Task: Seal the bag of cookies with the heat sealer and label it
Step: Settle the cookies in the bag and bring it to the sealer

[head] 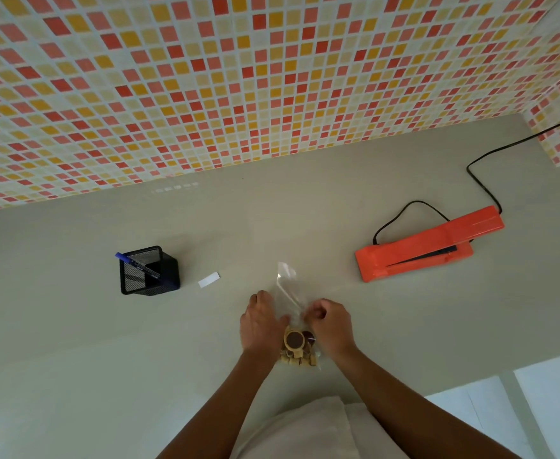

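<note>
DESK: Hands first. What are they doing?

PHOTOGRAPHER: Both are on the bag [288, 293], a clear one at the near middle of the table [305, 220]. The right hand [331, 326] has its fingers curled and pinches the film at the bag's right side. The left hand [260, 326] lies along the left side with its fingers fairly straight. Its thumb is hidden, so a pinch there cannot be confirmed.

DESK: How does the bag lie?

PHOTOGRAPHER: Its long axis runs near to far. The cookies [297, 342] are bunched at the near end between the wrists, and the empty, unsealed mouth points away from the person.

DESK: And the heat sealer?

PHOTOGRAPHER: The orange heat sealer [421, 250] is well apart, to the right and farther back, with its arm raised at the right end. It lies roughly left to right, across the bag's axis. The right hand is the nearer one, so the bag would probably travel rightward, mouth leading into the gap.

DESK: The label?

PHOTOGRAPHER: The white label [209, 279] lies on the opposite side, left of the bag. Beyond it is a mesh pen holder [149, 271] with a blue pen [136, 264] in it. Both are likely the left hand's reach. Neither sealing nor labelling appears done.
</note>
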The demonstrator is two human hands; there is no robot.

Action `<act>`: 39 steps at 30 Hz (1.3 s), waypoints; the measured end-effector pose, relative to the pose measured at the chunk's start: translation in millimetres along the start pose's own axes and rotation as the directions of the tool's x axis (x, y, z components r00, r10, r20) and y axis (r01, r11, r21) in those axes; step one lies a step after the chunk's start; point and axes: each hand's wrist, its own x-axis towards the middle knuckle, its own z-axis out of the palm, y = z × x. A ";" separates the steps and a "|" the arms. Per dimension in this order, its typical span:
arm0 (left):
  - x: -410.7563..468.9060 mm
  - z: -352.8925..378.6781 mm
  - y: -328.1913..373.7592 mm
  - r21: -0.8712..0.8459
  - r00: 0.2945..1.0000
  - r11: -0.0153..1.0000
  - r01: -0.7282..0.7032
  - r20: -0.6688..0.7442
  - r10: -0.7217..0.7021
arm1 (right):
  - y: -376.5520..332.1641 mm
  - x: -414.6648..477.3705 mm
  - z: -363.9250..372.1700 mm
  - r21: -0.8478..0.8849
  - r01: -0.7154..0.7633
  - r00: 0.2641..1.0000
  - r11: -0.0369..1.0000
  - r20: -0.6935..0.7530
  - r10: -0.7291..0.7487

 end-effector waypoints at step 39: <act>-84.1 100.6 183.2 -0.827 0.864 0.527 0.195 0.399 0.306 | 116.4 -24.5 -235.4 0.482 0.110 0.993 0.869 -0.099 -0.070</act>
